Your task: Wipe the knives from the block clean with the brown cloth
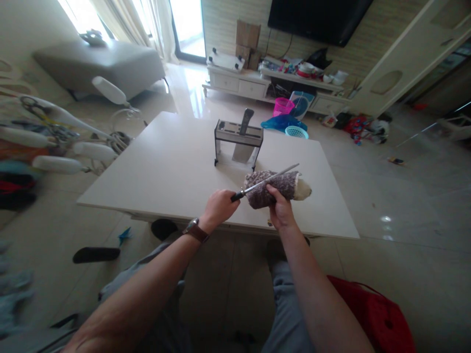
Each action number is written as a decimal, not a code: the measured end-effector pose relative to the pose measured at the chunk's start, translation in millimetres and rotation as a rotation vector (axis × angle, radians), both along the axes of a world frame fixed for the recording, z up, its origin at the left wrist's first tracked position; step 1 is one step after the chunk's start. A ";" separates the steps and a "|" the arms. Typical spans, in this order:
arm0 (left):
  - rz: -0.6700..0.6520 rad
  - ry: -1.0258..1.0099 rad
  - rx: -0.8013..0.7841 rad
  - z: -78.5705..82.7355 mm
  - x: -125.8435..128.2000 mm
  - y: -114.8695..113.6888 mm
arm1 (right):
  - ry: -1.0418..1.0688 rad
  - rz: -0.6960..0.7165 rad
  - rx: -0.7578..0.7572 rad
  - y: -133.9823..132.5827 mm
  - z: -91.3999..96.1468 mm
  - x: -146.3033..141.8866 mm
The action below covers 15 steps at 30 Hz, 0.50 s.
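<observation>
My left hand (221, 207), with a brown watch on its wrist, is closed round the black handle of a honing steel (270, 179). The thin metal rod slants up to the right, lying across a brown fuzzy cloth (257, 195). My right hand (281, 208) grips that cloth from below, thumb on top. A cream-coloured end (303, 189) sticks out at the cloth's right side; I cannot tell whether it is lining or something wrapped. Beyond my hands stands a knife block (221, 128) with clear sides. One wide-bladed knife (247, 120) sits upright in it, grey handle up.
The white table (147, 176) spreads under both hands. Past its far edge are a teal basket (296, 132), a pink basket (283, 106) and a low white cabinet (239, 86). White curved lamp arms (73, 117) reach near the left edge. A red bag (379, 314) lies at lower right.
</observation>
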<state>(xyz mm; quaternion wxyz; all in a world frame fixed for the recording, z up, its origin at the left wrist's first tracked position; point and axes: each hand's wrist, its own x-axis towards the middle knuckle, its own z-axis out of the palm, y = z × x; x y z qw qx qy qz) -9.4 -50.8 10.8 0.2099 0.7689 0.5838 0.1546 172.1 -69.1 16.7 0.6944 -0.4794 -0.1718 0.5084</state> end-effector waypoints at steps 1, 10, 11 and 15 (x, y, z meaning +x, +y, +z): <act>-0.016 0.007 0.009 -0.3 1.7 -1.0 | -0.001 0.043 -0.007 -1.2 -1.1 -6.5; -0.116 0.010 0.059 -6.7 -2.8 -0.6 | 0.068 0.034 -0.033 -3.8 -8.3 -27.9; -0.128 0.014 0.069 -6.7 -5.0 1.0 | 0.073 0.020 -0.022 -3.4 -7.9 -27.7; -0.158 0.057 0.108 -6.1 -16.5 7.6 | 0.113 -0.006 -0.004 -1.1 -4.7 -22.7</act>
